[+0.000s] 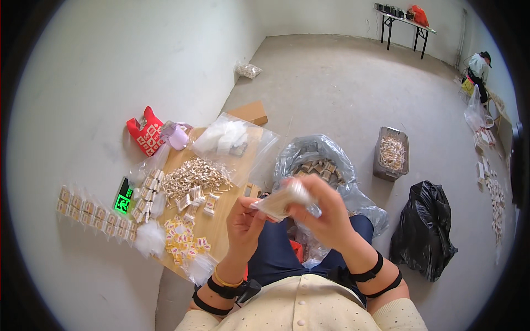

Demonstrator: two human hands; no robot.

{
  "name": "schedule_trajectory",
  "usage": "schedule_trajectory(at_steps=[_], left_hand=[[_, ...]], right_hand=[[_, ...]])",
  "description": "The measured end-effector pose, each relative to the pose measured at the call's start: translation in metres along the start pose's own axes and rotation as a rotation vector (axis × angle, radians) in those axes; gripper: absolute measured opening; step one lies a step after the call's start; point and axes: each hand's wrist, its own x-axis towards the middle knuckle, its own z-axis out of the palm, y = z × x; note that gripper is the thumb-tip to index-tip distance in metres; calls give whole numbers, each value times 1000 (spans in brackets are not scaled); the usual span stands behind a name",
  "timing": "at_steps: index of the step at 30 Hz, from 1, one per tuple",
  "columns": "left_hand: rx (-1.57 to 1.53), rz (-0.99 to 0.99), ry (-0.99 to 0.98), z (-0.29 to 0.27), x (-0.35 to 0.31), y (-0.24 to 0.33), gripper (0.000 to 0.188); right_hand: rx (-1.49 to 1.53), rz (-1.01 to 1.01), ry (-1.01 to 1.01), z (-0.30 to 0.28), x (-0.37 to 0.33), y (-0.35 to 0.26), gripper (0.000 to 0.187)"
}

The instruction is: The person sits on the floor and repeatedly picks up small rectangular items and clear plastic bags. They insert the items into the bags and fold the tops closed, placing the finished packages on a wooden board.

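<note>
Above my lap, both hands are on a pack of cotton swabs (281, 203), its upper right end smeared by motion. My left hand (244, 227) pinches its lower left end between thumb and fingers. My right hand (327, 212) is closed round the other end, thumb below and fingers above. Left of my hands, a loose heap of cotton swabs (197, 175) lies on the wooden table (221, 243). Several small bundled packs (210, 204) lie at the heap's near side. Closer to me is a pile of yellow and white paper labels (181, 237).
Beyond my knees stands a bin lined with clear plastic (284, 160), holding bundled packs. On its right are a grey tub of swabs (378, 160) and a black bag (422, 231). Filled packs (94, 212) line the table's left side. Another person (478, 69) bends at the far right.
</note>
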Motion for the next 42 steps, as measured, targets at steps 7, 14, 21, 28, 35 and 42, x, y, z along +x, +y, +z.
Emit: schedule_trajectory(at_steps=[7,14,21,28,35,42], left_hand=[[62,-102,-14,4,1,11,9],[42,-120,-17,9,8,5,8],[148,-104,8,10,9,6,7],[333,-2,-8,7,5,10,4],[433,40,-1,4,2,14,7],[371,44,-105,-15,-4,2,9]], right_hand=[[-179,46,-25,1,-6,12,24],[-194,16,-136,9,-5,11,29],[-292,7,-128,10,-3,7,30],[-302,58,-133,15,-13,6,24],[-288,77,-219,23,-15,8,12],[219,414,-81,14,-27,23,3]])
